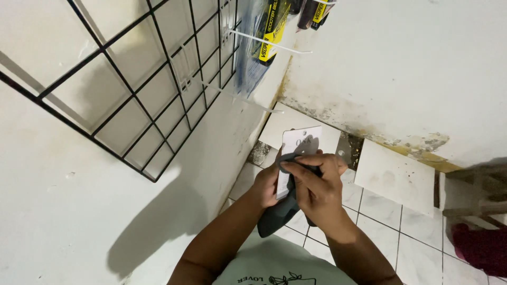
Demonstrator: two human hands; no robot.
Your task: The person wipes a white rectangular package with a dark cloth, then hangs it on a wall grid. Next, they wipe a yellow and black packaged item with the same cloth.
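Both hands grip one carded dark rubber part: left hand closed behind the white card, right hand pinching its front; nearby wire grid rack hooks stand partly bare.

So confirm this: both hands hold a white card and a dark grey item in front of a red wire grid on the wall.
Not quite. The head view shows the wire grid is black, not red. Both the left hand and right hand do hold the white card and dark grey item.
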